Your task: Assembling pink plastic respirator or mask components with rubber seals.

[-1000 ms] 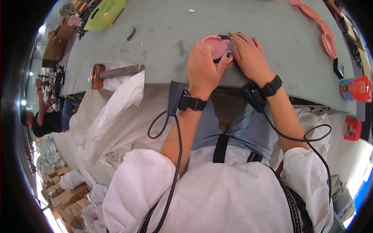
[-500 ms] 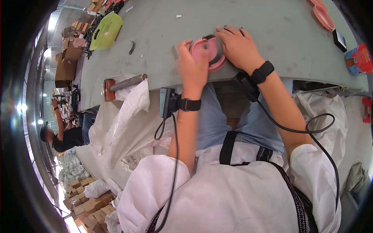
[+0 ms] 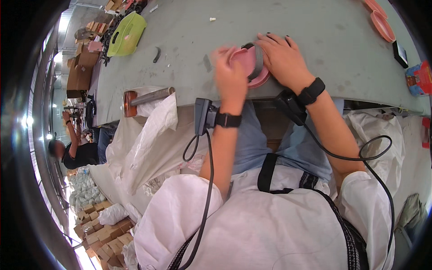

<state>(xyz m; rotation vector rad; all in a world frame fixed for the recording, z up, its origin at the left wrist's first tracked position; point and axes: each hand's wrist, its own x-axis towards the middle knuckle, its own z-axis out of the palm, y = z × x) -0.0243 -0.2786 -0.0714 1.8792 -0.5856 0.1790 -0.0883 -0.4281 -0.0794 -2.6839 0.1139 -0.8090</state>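
Note:
A round pink plastic part is at the table's front edge, with a dark grey curved band arching over its right side. At its left rim is my left hand, blurred by motion, its fingers curled round the pink edge. Cupped against the right side is my right hand, closed around the band and rim; its thumb is hidden and its fingertips reach past the far side. Beneath the upper pink piece a second pink rim shows.
A hammer lies on white plastic sheeting at the front left. Farther left are a loose grey curved piece and a green basket. Pink shells, a dark flat device and a colourful packet sit right. A co-worker is at far left.
My left hand has shifted slightly over the pink part, which now looks tilted up more at its left. My right hand stays against the band. The whole view has shifted a little.

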